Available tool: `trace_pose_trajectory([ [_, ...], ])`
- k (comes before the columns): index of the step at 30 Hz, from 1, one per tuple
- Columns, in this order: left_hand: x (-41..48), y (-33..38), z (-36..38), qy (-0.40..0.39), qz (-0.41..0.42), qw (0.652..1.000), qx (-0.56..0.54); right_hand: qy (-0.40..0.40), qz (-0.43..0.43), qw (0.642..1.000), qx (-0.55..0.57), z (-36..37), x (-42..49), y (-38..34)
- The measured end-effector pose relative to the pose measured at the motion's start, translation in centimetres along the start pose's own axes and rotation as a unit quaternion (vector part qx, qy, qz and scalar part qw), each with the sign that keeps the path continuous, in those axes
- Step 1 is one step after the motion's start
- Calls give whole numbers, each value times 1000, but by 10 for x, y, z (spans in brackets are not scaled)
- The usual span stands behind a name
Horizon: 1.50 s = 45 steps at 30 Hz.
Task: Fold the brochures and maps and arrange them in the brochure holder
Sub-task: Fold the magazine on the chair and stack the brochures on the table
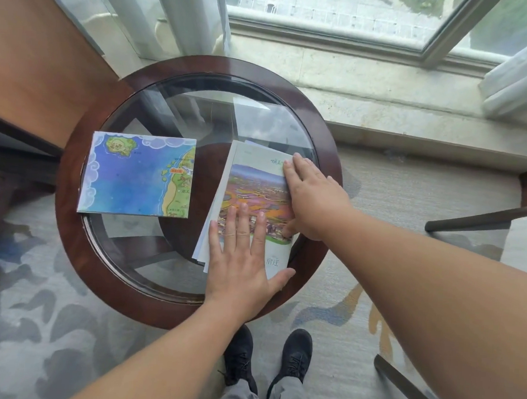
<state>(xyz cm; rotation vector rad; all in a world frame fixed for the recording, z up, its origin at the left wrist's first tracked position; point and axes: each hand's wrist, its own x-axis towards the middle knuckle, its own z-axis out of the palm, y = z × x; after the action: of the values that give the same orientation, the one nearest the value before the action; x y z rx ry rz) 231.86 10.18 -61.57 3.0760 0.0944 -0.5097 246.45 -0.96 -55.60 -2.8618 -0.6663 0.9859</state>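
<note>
- Head view shows us the white folded brochure with a colourful landscape photo [256, 195] lying on the right half of the round glass-topped table with a dark wooden rim [67, 233].
- Our left hand [240, 259] lies open, fingers straight, pressing its near end. Our right hand [313, 196] lies flat along its far right edge.
- Inner sheets fan out at the left side, so we judge that a crease pressed now could set crooked.
- The glass looks slick, so uneven pressure could slide the stack towards the rim.
- The blue square folded map [134, 176] lies well apart on the left, and we see no brochure holder.
</note>
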Motion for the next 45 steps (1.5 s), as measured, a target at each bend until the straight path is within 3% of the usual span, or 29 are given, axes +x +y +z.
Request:
trace_pose_trajectory([
  [6,0,1,1,0,-3,1000,12,-9,-35,999,-7,4,2,13],
  [14,1,0,-8,-39,-15,999,19,11,-16,999,-48,3,-7,3],
  [17,4,0,-36,-59,-18,998,-7,53,-22,998,1,-2,-35,0],
  [21,10,19,-103,2,40,998,-46,125,32,989,75,-31,-96,23],
  [25,15,74,-174,62,130,988,-61,170,130,969,127,-66,-169,67],
  [31,-12,179,-244,118,231,965,-49,237,210,937,144,-90,-285,127],
  [45,-184,477,-306,113,395,908,-77,324,343,860,194,-23,-592,293],
])
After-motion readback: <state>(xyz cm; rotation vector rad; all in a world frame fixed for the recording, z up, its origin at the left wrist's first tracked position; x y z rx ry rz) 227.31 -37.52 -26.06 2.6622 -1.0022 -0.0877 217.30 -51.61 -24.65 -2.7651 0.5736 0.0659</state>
